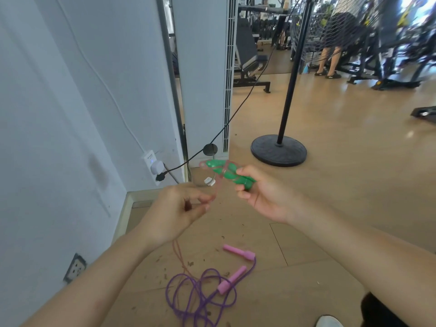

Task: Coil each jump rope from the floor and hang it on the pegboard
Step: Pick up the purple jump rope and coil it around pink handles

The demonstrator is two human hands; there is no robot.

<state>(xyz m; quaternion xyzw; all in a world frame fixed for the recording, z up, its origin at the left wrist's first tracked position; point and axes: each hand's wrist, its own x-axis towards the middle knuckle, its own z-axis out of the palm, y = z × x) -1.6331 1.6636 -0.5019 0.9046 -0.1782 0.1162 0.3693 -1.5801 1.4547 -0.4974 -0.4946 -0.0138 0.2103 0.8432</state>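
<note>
The right hand (262, 194) is gripping two green handles (230, 173) side by side, fingers clamped around them, with thin pink cord (215, 185) wrapped over them. The left hand (179, 211) is pinching that cord between thumb and fingertips, just at eight o'clock from the handles; the cord is running on down behind the left wrist toward the floor (330, 185).

Below the hands, at six o'clock, a second rope is lying loose on the floor — purple cord (200, 296) in tangled loops, its two pink handles (236, 267) resting apart at the upper right of the tangle. Small brown scraps are scattered around it.

At ten o'clock from the hands a wall socket (154, 165) is holding plugs, and a black cable (236, 112) is stretching from it up across the scene. A black stand (279, 149) with a round base is sitting at one o'clock. Gym benches and machines are filling the far background, blurred — a person's legs (330, 60) are showing there. The pegboard is not in view.
</note>
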